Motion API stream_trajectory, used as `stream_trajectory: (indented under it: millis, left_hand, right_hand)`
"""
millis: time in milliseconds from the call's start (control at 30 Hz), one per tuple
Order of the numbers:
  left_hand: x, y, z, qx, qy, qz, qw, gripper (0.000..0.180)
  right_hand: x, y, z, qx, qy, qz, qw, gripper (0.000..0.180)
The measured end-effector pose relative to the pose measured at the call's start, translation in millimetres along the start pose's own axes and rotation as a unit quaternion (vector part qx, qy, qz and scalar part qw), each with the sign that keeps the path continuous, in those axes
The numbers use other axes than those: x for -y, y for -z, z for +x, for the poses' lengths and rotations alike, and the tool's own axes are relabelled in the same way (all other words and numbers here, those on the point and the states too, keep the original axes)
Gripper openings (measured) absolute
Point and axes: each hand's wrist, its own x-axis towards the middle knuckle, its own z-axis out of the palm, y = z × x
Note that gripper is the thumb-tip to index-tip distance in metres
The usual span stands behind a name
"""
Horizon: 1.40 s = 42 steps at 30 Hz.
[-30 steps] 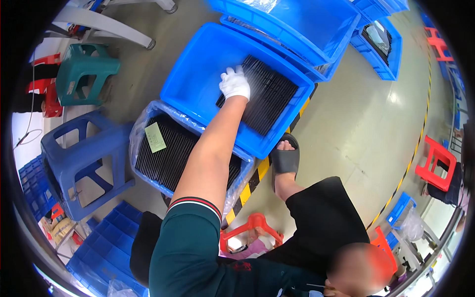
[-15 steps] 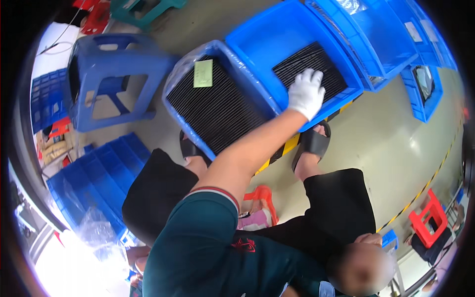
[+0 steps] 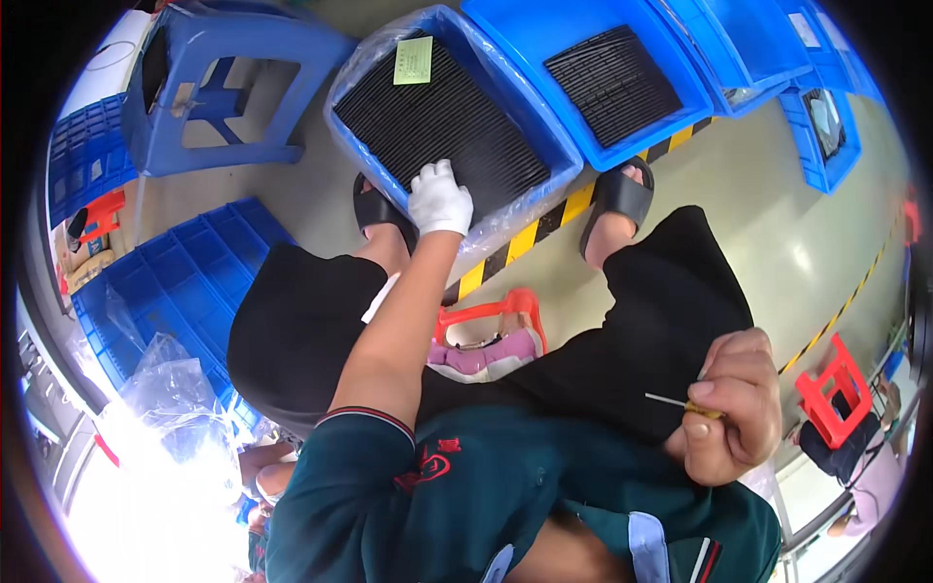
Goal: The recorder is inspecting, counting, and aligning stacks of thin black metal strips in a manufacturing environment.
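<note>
My left hand (image 3: 440,199), in a white glove, reaches to the near part of the left blue bin (image 3: 569,160). Its fingers are curled down at the rows of thin black strips (image 3: 428,121) inside; whatever they grip is hidden beneath them. Clear plastic lines this bin, and a pale green paper slip (image 3: 413,60) lies on the strips. My bare right hand (image 3: 734,413) is raised over my right thigh, closed on a small tool with a yellow handle (image 3: 704,410) and a thin pale tip. Fewer black strips (image 3: 614,85) lie in the blue bin (image 3: 544,78) to the right.
More blue bins (image 3: 748,58) stand at the far right. A blue stool (image 3: 219,87) is at far left, with a ribbed blue crate (image 3: 175,282) nearer. Yellow-black floor tape (image 3: 525,238) runs past my sandals. One red stool (image 3: 836,389) stands at right.
My gloved left hand has moved from the right bin's strips to the left bin. My right hand has risen into clear view with the yellow-handled tool. The view has shifted.
</note>
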Motion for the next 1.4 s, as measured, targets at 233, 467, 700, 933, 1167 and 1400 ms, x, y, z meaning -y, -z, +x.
stream_trajectory:
  millis: [233,467,700,933,1167,1400]
  left_hand:
    - [-9.9,4.0,-6.8,0.146,-0.049,0.015,0.988,0.052]
    - [-51.0,-17.5,27.1,-0.017,-0.348,-0.027,0.937,0.038]
    - [-77.6,-36.0,48.2,0.069,-0.469,0.114,0.873,0.025]
    - [-75.0,-39.4,52.5,0.027,-0.504,0.110,0.856,0.014]
    - [-84.0,-16.9,62.1,0.006,-0.522,0.098,0.848,0.013]
    - [-61.7,-15.9,73.5,0.198,-0.323,-0.165,0.911,0.040]
  right_hand:
    - [6.4,-8.6,0.2,0.003,0.001,-0.021,1.000,0.027]
    - [5.1,-6.8,-2.4,0.004,-0.007,-0.012,1.000,0.026]
    - [5.4,-4.9,0.0,0.008,-0.023,-0.012,1.000,0.027]
    - [5.7,0.9,-2.9,-0.002,-0.038,-0.027,0.999,0.027]
    - [5.4,5.2,-4.2,0.006,-0.041,-0.024,0.999,0.027]
    - [2.2,7.7,-3.7,0.030,-0.025,0.003,0.999,0.025]
